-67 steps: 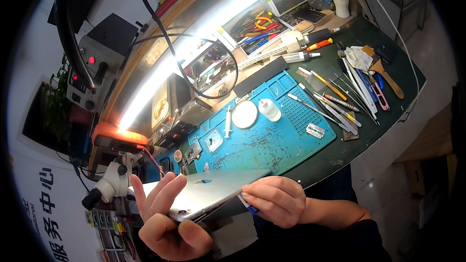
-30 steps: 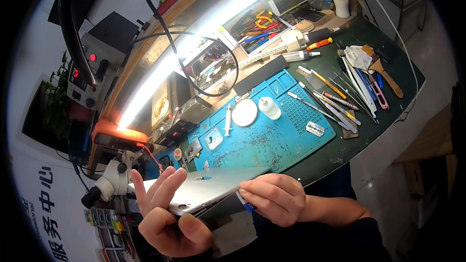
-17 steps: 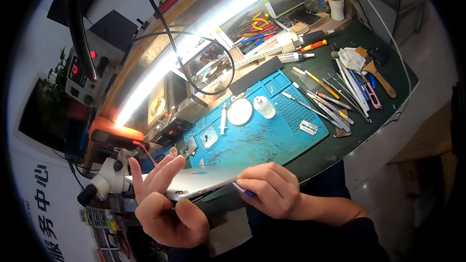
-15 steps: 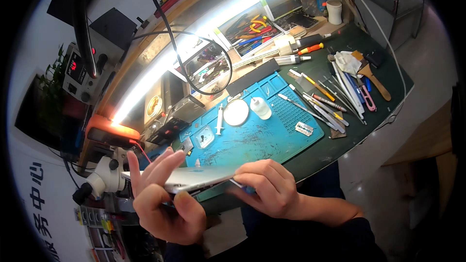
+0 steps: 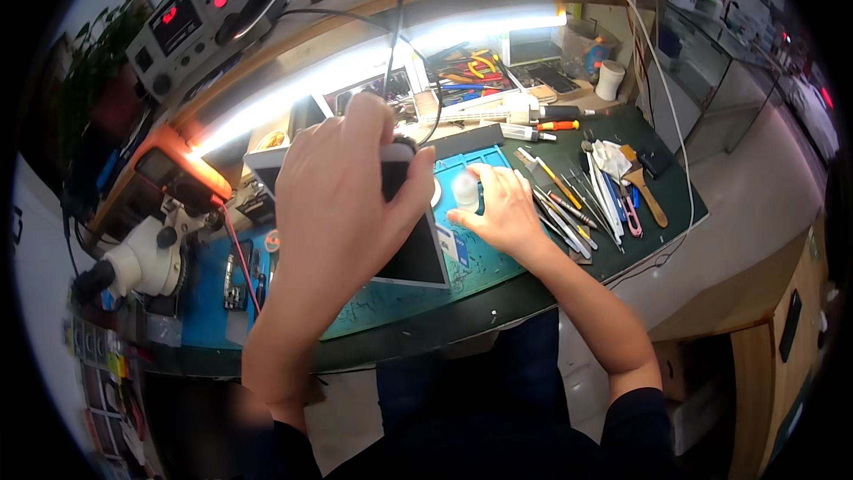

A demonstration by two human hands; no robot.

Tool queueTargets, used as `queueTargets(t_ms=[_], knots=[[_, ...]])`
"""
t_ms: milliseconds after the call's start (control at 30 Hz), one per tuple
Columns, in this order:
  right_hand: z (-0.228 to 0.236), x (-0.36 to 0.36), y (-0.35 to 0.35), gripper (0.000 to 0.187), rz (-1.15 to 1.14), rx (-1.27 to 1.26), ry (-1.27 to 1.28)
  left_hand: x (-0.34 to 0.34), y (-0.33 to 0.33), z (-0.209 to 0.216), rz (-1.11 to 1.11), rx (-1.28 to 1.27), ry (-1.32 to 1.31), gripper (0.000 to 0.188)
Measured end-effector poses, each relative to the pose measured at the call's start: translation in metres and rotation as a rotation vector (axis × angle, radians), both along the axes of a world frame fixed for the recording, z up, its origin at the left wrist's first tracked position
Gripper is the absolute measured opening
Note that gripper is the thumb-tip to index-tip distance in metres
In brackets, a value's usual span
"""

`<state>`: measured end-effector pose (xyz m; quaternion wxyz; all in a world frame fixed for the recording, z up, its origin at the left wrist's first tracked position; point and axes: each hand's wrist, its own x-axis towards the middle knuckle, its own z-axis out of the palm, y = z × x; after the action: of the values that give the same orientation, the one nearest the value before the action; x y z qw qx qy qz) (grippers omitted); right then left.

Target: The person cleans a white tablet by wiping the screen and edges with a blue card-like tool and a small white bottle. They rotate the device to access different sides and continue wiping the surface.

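Observation:
In the middle of the head view my left hand (image 5: 342,200) is raised, gripping the top edge of a tablet-like device with a dark face and silver rim (image 5: 413,262). The back of the hand hides much of the device, which stands tilted above the mat. Against its right edge rests a blue-and-white card (image 5: 453,247); I cannot tell whether it is wedged in. Farther right, my right hand (image 5: 506,213) has its thumb and fingers curled around a small white squeeze bottle (image 5: 464,188), which looks blurred. A white round dish (image 5: 436,193) is partly hidden beside the bottle.
Blue work mat (image 5: 355,311) lies beneath. Tweezers, pens and picks (image 5: 569,204) are spread at right, with a wooden-handled brush (image 5: 651,200). A microscope (image 5: 147,258) and an orange-cased meter (image 5: 173,173) stand left. A thin cable (image 5: 435,80) hangs overhead.
My left hand has risen and tipped the device up from near my body. My right hand has let go of the blue card and reached forward to the bottle. The view has shifted too.

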<state>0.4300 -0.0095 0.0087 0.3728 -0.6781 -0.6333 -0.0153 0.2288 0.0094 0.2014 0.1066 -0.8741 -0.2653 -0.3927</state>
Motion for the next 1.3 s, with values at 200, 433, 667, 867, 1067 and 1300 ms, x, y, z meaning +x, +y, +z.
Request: queueTargets(t_ms=[200, 433, 667, 867, 1067, 1300], knots=[[0.014, 0.0, -0.007, 0.046, 0.025, 0.017, 0.277, 0.005, 0.02, 0.001, -0.016, -0.159, 0.04, 0.033], [0.03, -0.007, -0.058, 0.045, 0.23, 0.029, 0.634, -0.002, 0.013, -0.001, -0.094, -0.207, 0.022, 0.03], [0.047, -0.021, -0.098, 0.045, 0.258, 0.139, 0.41, -0.042, -0.019, -0.011, -0.197, -0.068, -0.054, 0.035], [0.06, -0.029, -0.118, 0.049, 0.467, 0.285, 0.234, -0.095, -0.068, -0.027, -0.178, -0.043, -0.08, 0.04], [0.063, -0.038, -0.13, 0.052, 0.532, 0.357, 0.098, -0.097, -0.079, -0.037, -0.061, -0.068, -0.164, 0.051], [0.074, -0.034, -0.131, 0.039, 0.494, 0.391, -0.031, -0.09, -0.073, -0.036, -0.064, -0.065, -0.161, 0.052]])
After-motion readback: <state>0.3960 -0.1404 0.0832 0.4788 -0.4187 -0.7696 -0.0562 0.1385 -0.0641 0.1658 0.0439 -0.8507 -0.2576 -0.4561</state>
